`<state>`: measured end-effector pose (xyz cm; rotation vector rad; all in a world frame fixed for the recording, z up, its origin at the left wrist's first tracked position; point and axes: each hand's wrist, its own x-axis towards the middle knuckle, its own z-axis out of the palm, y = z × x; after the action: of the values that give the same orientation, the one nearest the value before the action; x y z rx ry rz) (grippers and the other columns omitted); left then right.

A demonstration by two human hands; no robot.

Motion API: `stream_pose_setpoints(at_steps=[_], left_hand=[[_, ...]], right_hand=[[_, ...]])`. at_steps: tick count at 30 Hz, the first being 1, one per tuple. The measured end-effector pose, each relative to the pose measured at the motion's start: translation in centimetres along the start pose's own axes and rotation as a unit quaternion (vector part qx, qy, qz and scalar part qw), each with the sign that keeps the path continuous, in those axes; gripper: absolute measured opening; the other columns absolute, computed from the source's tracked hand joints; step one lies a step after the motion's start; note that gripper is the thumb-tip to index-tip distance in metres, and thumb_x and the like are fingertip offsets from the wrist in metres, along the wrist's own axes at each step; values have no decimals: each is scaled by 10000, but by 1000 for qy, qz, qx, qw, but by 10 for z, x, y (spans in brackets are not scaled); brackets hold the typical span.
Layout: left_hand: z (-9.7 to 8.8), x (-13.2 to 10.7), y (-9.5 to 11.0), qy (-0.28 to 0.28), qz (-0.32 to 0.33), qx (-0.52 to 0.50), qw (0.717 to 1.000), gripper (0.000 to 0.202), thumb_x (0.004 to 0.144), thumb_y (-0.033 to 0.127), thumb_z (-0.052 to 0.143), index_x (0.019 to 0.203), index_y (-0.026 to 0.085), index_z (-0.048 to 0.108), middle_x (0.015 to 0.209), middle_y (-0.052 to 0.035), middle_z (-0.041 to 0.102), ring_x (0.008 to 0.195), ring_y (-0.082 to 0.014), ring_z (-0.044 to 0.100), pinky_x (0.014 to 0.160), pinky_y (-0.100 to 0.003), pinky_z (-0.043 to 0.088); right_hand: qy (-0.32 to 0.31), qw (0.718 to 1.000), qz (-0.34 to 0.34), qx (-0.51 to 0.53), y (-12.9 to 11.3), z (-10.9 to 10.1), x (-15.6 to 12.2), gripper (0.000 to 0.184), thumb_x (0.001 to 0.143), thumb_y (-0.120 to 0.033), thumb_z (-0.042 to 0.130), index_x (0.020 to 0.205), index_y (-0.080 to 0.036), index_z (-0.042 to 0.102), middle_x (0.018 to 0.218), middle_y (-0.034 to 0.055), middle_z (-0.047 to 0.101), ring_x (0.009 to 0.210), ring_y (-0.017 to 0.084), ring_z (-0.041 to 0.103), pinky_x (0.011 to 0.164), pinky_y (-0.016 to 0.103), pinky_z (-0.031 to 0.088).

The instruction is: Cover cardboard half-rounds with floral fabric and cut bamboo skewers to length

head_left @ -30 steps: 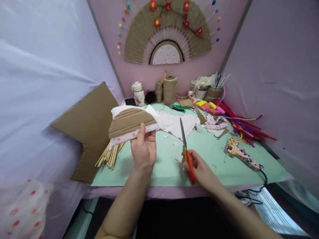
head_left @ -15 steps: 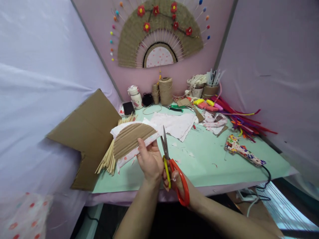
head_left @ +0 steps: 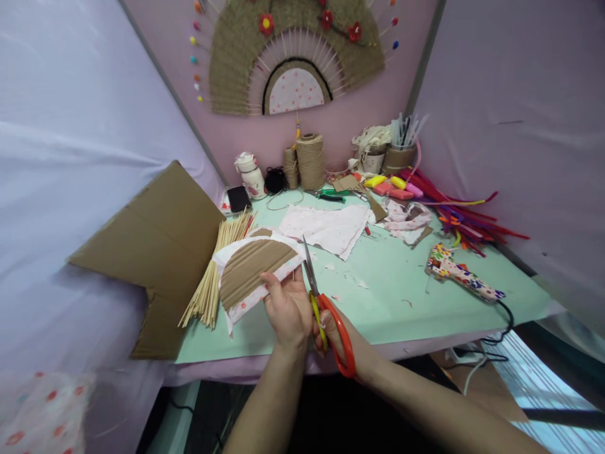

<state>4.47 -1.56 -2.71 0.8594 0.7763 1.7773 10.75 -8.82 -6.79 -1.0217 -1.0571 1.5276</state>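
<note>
My left hand [head_left: 288, 309] holds a half-round piece of corrugated cardboard [head_left: 255, 268] by its straight edge, thumb on top. White fabric with pink dots [head_left: 246, 304] lies under the cardboard and is folded over along that edge; a white margin sticks out around the curve. My right hand [head_left: 331, 331] grips orange-and-yellow-handled scissors [head_left: 341, 334], fingers through the loops. The blades point up and away, looking nearly closed, with their tips beside the right corner of the fabric. Whether they touch the cloth I cannot tell.
Bamboo sticks [head_left: 215, 271] and a large cardboard sheet [head_left: 155, 246] lie at left. White cloth [head_left: 326, 227] and scraps spread behind my hands. A patterned glue gun [head_left: 463, 274] rests at right near pipe cleaners [head_left: 467, 214]. Twine spools [head_left: 311, 161] stand at the back.
The scissor blades have come closer together, their tips nearer the fabric's right corner. The covered cardboard has tilted slightly in my left hand. The view has tipped down a little.
</note>
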Motion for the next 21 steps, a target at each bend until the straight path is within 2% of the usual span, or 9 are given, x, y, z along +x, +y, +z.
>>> stream_pose_setpoints(at_steps=[4, 9, 12, 16, 19, 21], left_hand=[[-3, 1, 0, -22, 11, -13, 1000, 451, 914, 534, 301, 1178, 301, 583, 1205, -32, 646, 1196, -195, 542, 961, -360, 474], [-17, 0, -4, 21, -15, -18, 1000, 233, 881, 331, 466, 1038, 287, 633, 1117, 13, 684, 1121, -146, 587, 934, -324, 492], [-22, -3, -4, 36, -39, -44, 998, 243, 844, 251, 565, 1079, 288, 618, 1130, 15, 679, 1107, -141, 600, 964, -361, 490], [-23, -10, -2, 25, -64, -31, 997, 264, 861, 293, 559, 1122, 277, 600, 1098, -12, 697, 1071, -159, 632, 966, -385, 498], [-22, -15, -1, -7, -65, 14, 998, 289, 890, 369, 499, 1149, 279, 592, 1059, -26, 712, 1062, -169, 642, 918, -336, 526], [-21, -19, 0, -40, -101, 66, 992, 352, 912, 457, 413, 1157, 274, 587, 1065, -43, 710, 1060, -177, 643, 841, -302, 556]], right_hand=[[-15, 1000, 9, 4, 3, -2, -2, 544, 796, -760, 375, 880, -227, 437, 556, -51, 453, 488, 119, 441, 463, 253, 353], [-16, 998, -12, 67, 6, -2, -3, 519, 802, -733, 418, 904, -224, 432, 662, -50, 430, 521, 94, 426, 491, 244, 365], [-15, 995, -22, 92, 8, -2, -3, 533, 792, -730, 442, 954, -223, 437, 721, -45, 432, 531, 82, 422, 501, 239, 368], [-27, 996, -33, 78, 11, -2, -3, 516, 813, -711, 431, 973, -221, 442, 691, -47, 438, 540, 88, 420, 509, 236, 363], [-27, 996, -34, 74, 14, -1, -4, 497, 828, -696, 424, 968, -220, 446, 669, -51, 430, 530, 87, 409, 498, 229, 355], [-21, 996, -39, 79, 14, 0, -3, 495, 830, -693, 427, 972, -219, 444, 662, -55, 424, 524, 85, 407, 493, 223, 355]])
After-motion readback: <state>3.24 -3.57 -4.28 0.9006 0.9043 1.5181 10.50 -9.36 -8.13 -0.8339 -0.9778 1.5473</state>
